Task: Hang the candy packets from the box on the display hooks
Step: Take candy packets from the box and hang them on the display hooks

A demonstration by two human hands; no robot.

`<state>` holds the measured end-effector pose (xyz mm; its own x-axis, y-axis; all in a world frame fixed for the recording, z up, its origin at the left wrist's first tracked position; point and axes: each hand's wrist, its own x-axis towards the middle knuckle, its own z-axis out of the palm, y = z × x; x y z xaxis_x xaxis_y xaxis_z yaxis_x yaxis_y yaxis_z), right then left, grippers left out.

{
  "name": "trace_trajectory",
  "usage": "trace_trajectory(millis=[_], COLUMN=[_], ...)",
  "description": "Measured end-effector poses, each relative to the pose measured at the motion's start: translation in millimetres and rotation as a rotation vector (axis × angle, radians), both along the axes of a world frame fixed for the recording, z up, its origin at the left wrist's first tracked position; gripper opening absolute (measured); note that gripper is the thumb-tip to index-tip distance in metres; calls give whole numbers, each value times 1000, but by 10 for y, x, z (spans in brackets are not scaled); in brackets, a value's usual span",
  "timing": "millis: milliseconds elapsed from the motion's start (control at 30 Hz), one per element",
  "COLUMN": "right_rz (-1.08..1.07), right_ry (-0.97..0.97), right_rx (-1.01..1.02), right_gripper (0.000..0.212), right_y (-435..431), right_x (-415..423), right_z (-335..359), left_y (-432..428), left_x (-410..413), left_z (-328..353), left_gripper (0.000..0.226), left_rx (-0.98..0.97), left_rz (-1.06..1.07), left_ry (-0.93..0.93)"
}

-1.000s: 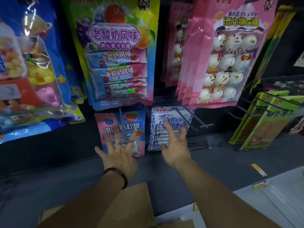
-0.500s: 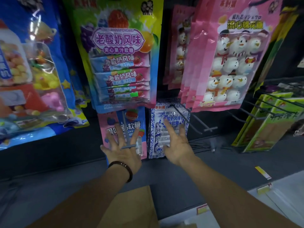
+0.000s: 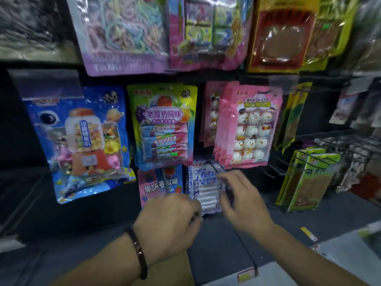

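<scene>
Packets: both hands low at the white-blue packet [image 3: 203, 183] on its hook [image 3: 214, 169]. Left hand [image 3: 171, 221] curled below the pink packet [image 3: 159, 183]; right hand [image 3: 241, 201] loosely curled beside the white-blue one — grip too blurred, cannot tell.

I see a dim scene with dark backing, and glare glints off the top-row packets [image 3: 280, 36]. Motion blur smears both hands [image 3: 241, 201] and the edges, which bow with wide-angle distortion.
</scene>
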<state>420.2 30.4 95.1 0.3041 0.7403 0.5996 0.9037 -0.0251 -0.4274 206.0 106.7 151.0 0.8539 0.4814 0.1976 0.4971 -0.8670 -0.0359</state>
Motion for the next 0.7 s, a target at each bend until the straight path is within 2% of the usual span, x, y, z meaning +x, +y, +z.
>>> trace_trajectory(millis=[67,133,233,300,500,700], right_rz=[-101,-238,-324,-289,-253,-255], right_ry=[29,98,205,210,241,287], right_rx=[121,167,15,-95,-155,-206], right_gripper=[44,60,94,104,99,96], right_y=[8,86,244,347,821,1241], right_x=[108,239,409,483,695,887], right_z=[277,494,701,762,835,967], left_y=[75,231,458,588,871,1067], left_x=[-1,38,117,167,346,595], left_z=[241,399,529,561,524,326], left_gripper=[32,42,59,71,94,97], left_rx=[88,179,219,244,373,348], left_rz=[8,61,198,255,355,391], left_ry=[-64,-59,-14,8,155,140])
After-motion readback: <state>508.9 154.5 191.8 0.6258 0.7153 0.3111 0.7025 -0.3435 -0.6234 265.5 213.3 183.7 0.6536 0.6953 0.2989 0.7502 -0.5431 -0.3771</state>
